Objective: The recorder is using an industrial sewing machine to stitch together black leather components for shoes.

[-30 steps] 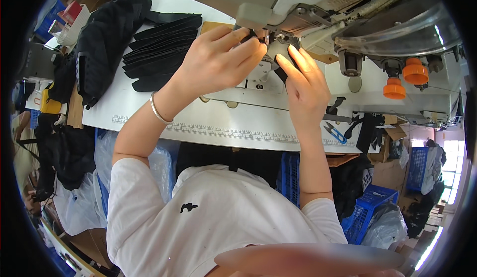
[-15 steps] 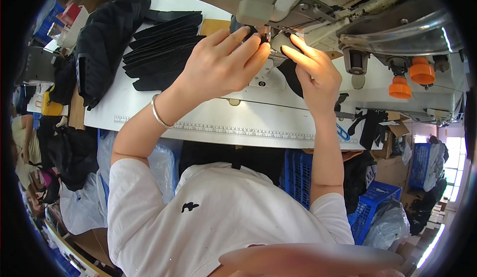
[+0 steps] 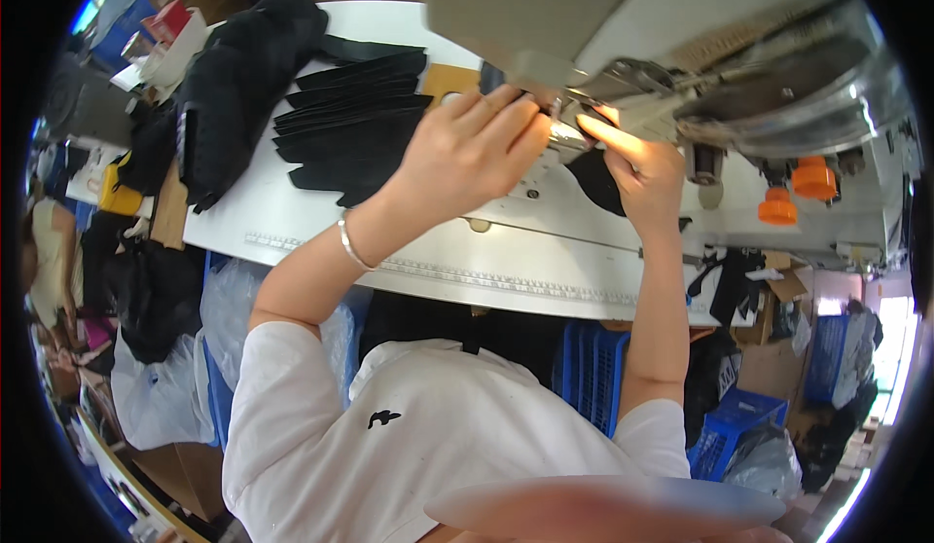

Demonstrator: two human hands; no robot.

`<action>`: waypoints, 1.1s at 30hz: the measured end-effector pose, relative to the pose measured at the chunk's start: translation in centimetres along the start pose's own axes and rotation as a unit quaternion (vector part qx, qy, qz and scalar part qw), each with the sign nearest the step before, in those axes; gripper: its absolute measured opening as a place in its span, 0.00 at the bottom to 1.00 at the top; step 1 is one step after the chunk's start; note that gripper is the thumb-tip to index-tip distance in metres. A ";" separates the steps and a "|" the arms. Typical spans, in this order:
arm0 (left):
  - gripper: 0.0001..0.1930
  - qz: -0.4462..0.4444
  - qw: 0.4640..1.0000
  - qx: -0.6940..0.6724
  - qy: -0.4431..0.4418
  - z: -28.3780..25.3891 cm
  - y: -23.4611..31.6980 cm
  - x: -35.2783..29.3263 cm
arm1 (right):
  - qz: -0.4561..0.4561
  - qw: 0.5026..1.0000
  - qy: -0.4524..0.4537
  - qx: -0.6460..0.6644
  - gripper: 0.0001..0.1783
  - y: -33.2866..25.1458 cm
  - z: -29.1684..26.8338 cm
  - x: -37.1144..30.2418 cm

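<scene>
A sewing machine (image 3: 535, 18) stands over the white tabletop, its needle area lit. My left hand (image 3: 477, 144) is there, its fingers bent and close together, tips partly hidden under the machine head; what they hold cannot be made out. On the needle's other side is my right hand (image 3: 644, 173), index finger stretched toward the needle. Its fingers close on a black fabric piece (image 3: 595, 181), whose rounded part hangs out below the hand onto the machine bed. A bracelet (image 3: 352, 243) circles my left wrist.
Left of my hands lies a fanned stack of black fabric pieces (image 3: 350, 125), beside a bulky black bundle (image 3: 248, 81). A ruler strip (image 3: 467, 272) runs along the table's front edge. Orange knobs (image 3: 778, 206) sit at the right. Blue crates (image 3: 592, 373) stand below the table.
The whole view has shifted, so table and machine appear lower and farther right. Both hands stay at the needle area. The right hand's fingers have changed position slightly.
</scene>
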State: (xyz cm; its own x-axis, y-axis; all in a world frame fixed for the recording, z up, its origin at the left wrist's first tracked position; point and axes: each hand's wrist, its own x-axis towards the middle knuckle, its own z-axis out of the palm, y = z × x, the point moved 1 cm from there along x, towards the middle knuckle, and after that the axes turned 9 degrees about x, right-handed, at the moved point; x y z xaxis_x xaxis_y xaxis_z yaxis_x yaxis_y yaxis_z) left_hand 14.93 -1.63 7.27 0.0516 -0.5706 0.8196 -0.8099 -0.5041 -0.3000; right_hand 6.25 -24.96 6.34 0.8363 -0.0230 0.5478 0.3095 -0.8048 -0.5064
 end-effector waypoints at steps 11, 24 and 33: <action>0.09 -0.295 0.905 -0.288 0.105 2.1 2.6 -3.5 | -0.066 0.997 -0.005 -0.041 0.24 0.3 -1.0 -1.4; 0.10 -0.504 0.206 -0.803 0.243 7.8 -3.0 3.1 | 0.187 0.965 0.144 0.117 0.18 8.0 1.0 2.3; 0.08 -0.648 0.313 -0.672 0.176 -3.4 -3.4 -8.7 | -0.093 0.985 0.027 0.142 0.12 -6.1 7.5 -11.0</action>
State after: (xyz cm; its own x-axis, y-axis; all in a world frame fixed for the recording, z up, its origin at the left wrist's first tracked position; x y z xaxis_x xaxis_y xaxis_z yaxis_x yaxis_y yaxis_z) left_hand 15.25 7.25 2.84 0.9693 -0.2254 -0.0985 0.2312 0.6981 0.6777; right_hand -1.42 -15.35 -1.62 0.7300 0.0710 0.6797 0.5759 -0.5995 -0.5558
